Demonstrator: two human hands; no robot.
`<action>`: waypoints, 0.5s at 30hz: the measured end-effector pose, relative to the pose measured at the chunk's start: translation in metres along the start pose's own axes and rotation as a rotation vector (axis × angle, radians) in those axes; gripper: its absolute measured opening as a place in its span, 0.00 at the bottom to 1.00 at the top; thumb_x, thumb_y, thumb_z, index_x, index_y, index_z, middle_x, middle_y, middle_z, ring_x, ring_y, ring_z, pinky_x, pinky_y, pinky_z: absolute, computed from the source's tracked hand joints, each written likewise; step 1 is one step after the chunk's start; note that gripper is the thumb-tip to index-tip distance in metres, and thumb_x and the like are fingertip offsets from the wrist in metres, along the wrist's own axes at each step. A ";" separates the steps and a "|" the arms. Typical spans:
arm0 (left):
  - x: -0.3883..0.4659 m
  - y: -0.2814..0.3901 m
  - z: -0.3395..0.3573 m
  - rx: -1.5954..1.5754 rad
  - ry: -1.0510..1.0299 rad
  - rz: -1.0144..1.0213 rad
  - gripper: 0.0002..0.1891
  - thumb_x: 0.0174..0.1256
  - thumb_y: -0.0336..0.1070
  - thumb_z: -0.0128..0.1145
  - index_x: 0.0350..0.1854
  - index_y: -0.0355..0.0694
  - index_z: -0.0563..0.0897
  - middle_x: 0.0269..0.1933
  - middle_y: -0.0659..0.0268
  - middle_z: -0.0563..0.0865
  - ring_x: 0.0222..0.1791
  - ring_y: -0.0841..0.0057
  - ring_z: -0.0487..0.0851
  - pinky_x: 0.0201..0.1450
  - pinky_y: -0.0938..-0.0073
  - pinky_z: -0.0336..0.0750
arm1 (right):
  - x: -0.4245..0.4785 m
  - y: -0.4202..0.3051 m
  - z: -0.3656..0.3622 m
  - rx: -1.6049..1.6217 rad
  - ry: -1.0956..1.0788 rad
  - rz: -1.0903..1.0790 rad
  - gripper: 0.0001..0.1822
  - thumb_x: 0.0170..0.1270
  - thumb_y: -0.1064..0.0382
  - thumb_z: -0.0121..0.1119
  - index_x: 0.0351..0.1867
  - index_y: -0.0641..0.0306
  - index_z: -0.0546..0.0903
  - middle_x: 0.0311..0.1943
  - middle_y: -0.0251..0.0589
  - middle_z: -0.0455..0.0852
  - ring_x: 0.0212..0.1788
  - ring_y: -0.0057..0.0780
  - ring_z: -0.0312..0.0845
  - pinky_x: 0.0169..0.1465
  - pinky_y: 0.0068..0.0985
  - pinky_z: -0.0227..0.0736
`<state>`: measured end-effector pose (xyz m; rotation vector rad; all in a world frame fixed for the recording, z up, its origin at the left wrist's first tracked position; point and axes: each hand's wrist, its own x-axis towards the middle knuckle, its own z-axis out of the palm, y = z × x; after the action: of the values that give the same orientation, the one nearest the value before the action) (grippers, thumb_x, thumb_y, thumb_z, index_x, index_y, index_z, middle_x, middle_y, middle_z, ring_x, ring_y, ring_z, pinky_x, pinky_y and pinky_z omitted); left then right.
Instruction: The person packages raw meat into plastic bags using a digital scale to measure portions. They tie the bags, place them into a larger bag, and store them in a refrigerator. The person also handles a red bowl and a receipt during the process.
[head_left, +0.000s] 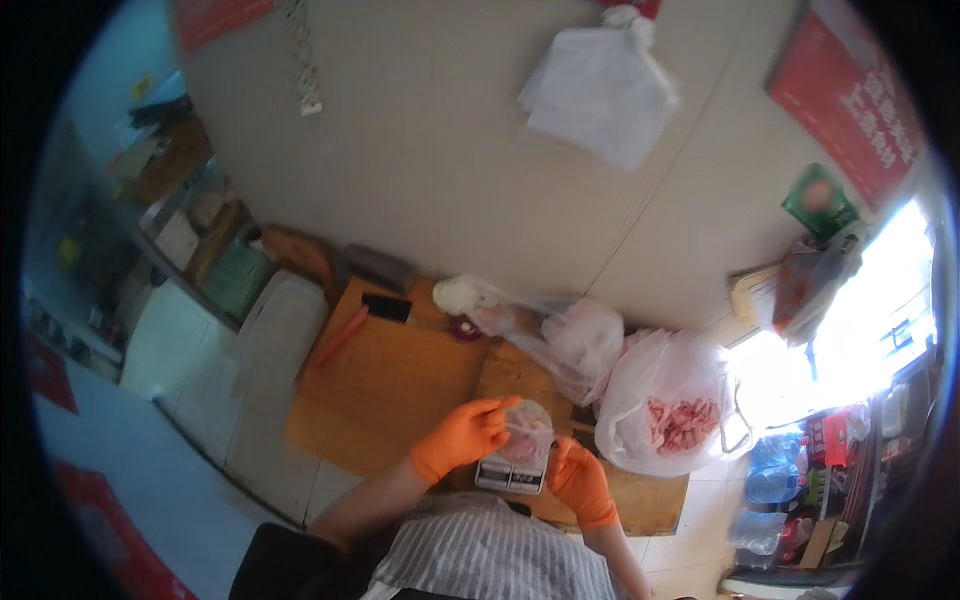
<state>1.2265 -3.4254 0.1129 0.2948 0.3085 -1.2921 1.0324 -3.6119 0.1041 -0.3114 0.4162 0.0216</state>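
Both of my hands wear orange gloves. On a small white kitchen scale (510, 477) lies a small clear plastic bag (529, 442) with pink meat inside. My left hand (466, 439) is at the bag's left side, index finger stretched out, the other fingers curled on a strand of its plastic. At the right side, my right hand (580, 477) pinches the bag's other end near a small dark spot. The strand runs taut across the top of the bag between my hands. My fingertips partly hide where the plastic is gripped.
Right of the scale, a large white plastic bag (626, 420) stands open with sliced raw meat (684, 424). Behind it are more filled bags (583, 337). A red stick-like object (341, 337) and a black slab (387, 307) lie on the wooden table (405, 382). Empty bags (600, 90) hang on the wall.
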 end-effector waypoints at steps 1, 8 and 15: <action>-0.010 -0.005 0.025 0.070 0.052 -0.022 0.19 0.84 0.41 0.52 0.67 0.37 0.82 0.26 0.74 0.75 0.25 0.82 0.71 0.31 0.79 0.69 | -0.001 0.002 0.007 -0.024 -0.008 -0.014 0.17 0.78 0.54 0.54 0.53 0.64 0.85 0.35 0.36 0.86 0.36 0.28 0.81 0.44 0.27 0.77; -0.032 -0.031 0.042 1.108 -0.061 -0.080 0.17 0.82 0.42 0.55 0.64 0.41 0.85 0.34 0.70 0.85 0.31 0.84 0.79 0.36 0.79 0.76 | 0.010 0.023 0.070 -0.472 0.271 -0.108 0.15 0.76 0.55 0.65 0.56 0.61 0.87 0.43 0.34 0.92 0.43 0.26 0.87 0.49 0.24 0.79; -0.010 0.014 0.023 1.175 0.170 0.427 0.08 0.73 0.36 0.65 0.40 0.35 0.84 0.37 0.68 0.87 0.38 0.83 0.84 0.43 0.78 0.78 | 0.051 -0.017 0.016 -1.591 0.389 -0.566 0.06 0.65 0.66 0.69 0.40 0.65 0.86 0.38 0.41 0.93 0.44 0.30 0.88 0.52 0.30 0.81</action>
<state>1.2388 -3.4221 0.1381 1.3870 -0.4031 -0.8930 1.0868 -3.6255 0.1027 -2.0178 0.6150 -0.2825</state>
